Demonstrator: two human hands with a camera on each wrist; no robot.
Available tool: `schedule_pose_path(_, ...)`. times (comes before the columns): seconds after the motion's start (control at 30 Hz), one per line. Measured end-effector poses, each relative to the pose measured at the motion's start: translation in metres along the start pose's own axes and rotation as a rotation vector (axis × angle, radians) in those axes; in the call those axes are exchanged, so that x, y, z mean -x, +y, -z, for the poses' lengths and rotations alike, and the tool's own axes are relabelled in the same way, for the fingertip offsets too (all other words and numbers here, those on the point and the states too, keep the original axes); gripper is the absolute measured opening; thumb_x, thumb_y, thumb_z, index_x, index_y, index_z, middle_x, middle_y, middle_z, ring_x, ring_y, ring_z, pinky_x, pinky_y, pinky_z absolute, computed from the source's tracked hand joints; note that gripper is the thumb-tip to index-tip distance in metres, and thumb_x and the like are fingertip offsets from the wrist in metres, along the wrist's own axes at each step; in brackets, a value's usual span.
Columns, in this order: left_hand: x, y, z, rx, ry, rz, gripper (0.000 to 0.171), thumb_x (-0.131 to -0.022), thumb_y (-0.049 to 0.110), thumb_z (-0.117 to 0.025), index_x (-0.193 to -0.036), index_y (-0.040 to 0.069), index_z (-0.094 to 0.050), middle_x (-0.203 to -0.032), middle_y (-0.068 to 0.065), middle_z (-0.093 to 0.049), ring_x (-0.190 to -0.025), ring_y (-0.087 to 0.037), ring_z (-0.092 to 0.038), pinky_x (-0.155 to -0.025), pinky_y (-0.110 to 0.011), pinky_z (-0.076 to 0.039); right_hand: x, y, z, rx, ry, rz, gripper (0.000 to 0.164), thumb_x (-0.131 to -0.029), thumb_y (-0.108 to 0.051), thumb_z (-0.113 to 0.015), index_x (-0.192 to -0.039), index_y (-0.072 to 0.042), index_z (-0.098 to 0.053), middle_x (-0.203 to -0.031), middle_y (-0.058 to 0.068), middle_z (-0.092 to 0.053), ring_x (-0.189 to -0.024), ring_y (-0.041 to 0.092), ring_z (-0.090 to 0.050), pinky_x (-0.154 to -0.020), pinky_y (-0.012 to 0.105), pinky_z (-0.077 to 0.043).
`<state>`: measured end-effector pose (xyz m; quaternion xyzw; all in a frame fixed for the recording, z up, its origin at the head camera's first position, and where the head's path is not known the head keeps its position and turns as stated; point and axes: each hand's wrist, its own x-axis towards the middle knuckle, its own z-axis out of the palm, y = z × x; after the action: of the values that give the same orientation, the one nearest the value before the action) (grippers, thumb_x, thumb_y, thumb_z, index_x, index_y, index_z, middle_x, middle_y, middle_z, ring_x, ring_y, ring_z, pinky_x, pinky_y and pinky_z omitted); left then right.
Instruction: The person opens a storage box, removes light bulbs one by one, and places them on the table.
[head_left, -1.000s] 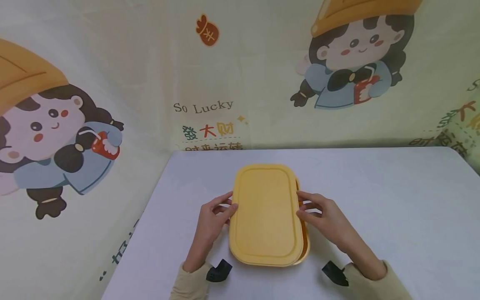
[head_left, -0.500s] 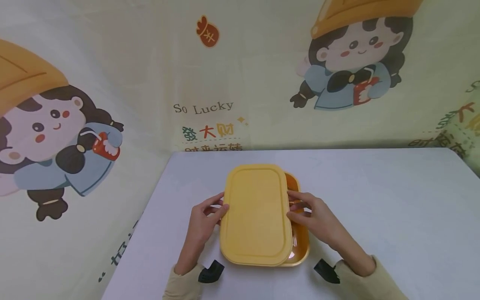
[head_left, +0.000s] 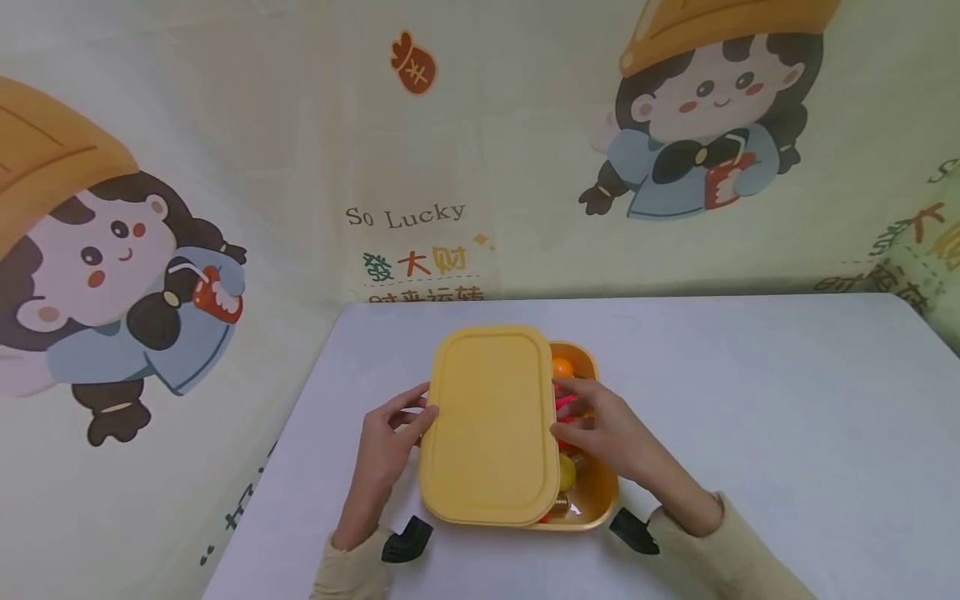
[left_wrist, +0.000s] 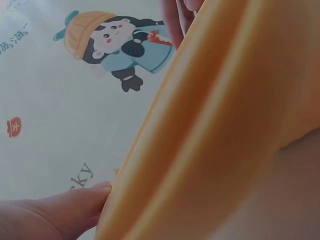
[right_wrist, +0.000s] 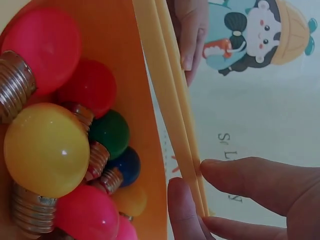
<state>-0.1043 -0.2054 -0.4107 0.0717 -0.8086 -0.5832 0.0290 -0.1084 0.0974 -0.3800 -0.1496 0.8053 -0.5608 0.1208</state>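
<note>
Lid: The pale-yellow lid (head_left: pixel 491 425), its long sides running away from the person, lies between two hands and hides the left part of the box; whether it touches the rim there cannot be told.
Left hand: Thumb and fingers of the left hand (head_left: pixel 386 437) pinch the lid's left edge.
Right hand: Thumb and fingers of the right hand (head_left: pixel 611 425) grasp the opposite edge, the hand reaching across the box's uncovered side.
Box: The yellow-orange box (head_left: pixel 600 492) rests on the table (head_left: pixel 750 417), its right side showing past the lid.
Bulbs: Colored bulbs with ridged metal bases crowd the box. Seen from the right wrist, a yellow bulb (right_wrist: pixel 46 150) sits below a pink bulb (right_wrist: pixel 45 50); a red bulb (right_wrist: pixel 90 87), a green bulb (right_wrist: pixel 111 132) and a blue bulb (right_wrist: pixel 125 165) line up toward the wall, with more pink partly cut off at the bottom.
Sleeves: Beige sleeves (head_left: pixel 750 550) cover both forearms, a black piece (head_left: pixel 633 531) jutting beside each wrist.
Backdrop: Behind the table hangs a pale cloth (head_left: pixel 525 150) printed with cartoon figures in orange hats, a red pouch (head_left: pixel 413 63) and the words "So Lucky."
</note>
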Motion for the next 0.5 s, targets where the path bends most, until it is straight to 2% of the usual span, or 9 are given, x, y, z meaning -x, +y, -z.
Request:
schedule_pose_path(0.17, 0.0, -0.001, 0.007, -0.021, 0.025, 0.003, 0.04, -0.089, 0.015, -0.075, -0.128, 0.014, -0.068, -0.109, -0.01, -0.066, -0.083, -0.014, -0.064, -0.061, -0.022, -0.056, -0.006, -0.004, -0.006, 0.016, -0.03, 0.006, 0.061, -0.089, -0.004, -0.071, -0.143, 0.005, -0.044, -0.122, 0.017, -0.054, -0.101, 0.025, -0.062, -0.073, 0.03, -0.061)
schedule_pose_path(0.33, -0.001, -0.002, 0.012, -0.045, 0.035, 0.001, 0.041, -0.089, 0.018, -0.075, -0.129, 0.013, -0.067, -0.111, -0.011, -0.066, -0.083, -0.012, -0.063, -0.062, -0.02, -0.055, -0.012, -0.006, -0.012, 0.104, -0.021, 0.008, 0.061, -0.088, -0.004, -0.073, -0.142, 0.004, -0.046, -0.119, 0.013, -0.056, -0.1, 0.023, -0.061, -0.077, 0.027, -0.059)
schedule_pose_path(0.5, -0.003, -0.003, 0.018, -0.055, 0.042, 0.005, 0.041, -0.089, 0.02, -0.076, -0.128, 0.014, -0.068, -0.111, -0.012, -0.066, -0.084, -0.013, -0.063, -0.063, -0.02, -0.055, -0.017, -0.008, -0.017, 0.11, -0.029, 0.009, 0.062, -0.087, 0.0, -0.071, -0.143, 0.005, -0.044, -0.124, 0.015, -0.055, -0.097, 0.02, -0.061, -0.079, 0.025, -0.059)
